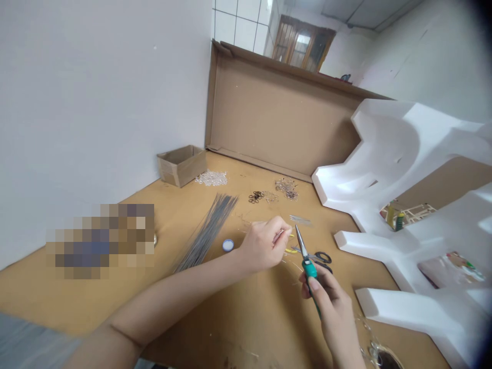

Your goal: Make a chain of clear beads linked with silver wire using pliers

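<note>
My left hand (265, 245) is closed in a pinch above the middle of the table; whatever sits between its fingertips is too small to make out. My right hand (330, 292) grips needle-nose pliers (308, 266) by their green handle. The jaws of the pliers point up and away, close to my left fingertips and apart from them. Beneath and between the hands lie black-handled scissors (323, 258) and a yellow-handled tool (292, 250), partly hidden. A bundle of thin grey wires (209, 233) lies left of my left hand, with a small round blue-rimmed container (228, 245) between them.
Behind the hands are black rings (255, 197), a pile of small metal pieces (287, 188) and clear pieces (211, 178). A cardboard box (180, 166) stands by the wall. White foam packing (384, 154) borders the right side; a cardboard panel (284, 113) closes the back.
</note>
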A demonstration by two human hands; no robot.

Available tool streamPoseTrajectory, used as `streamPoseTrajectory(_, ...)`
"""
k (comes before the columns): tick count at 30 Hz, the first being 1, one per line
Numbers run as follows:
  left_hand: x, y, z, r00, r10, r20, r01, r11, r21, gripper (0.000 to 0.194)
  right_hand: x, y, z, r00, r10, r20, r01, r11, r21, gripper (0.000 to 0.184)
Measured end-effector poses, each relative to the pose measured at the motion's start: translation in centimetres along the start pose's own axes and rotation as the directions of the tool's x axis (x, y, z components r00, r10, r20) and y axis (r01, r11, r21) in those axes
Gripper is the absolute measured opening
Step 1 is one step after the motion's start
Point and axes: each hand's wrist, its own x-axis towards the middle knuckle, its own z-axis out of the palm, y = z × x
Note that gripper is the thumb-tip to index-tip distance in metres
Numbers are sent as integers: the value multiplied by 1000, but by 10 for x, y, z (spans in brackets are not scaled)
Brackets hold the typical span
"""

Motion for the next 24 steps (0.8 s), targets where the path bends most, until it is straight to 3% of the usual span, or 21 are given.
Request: streamPoseTrajectory(24,0,0,0,1000,7,-2,-7,1000,-20,5,1,7,-3,996,80,37,-80,997,-14,37)
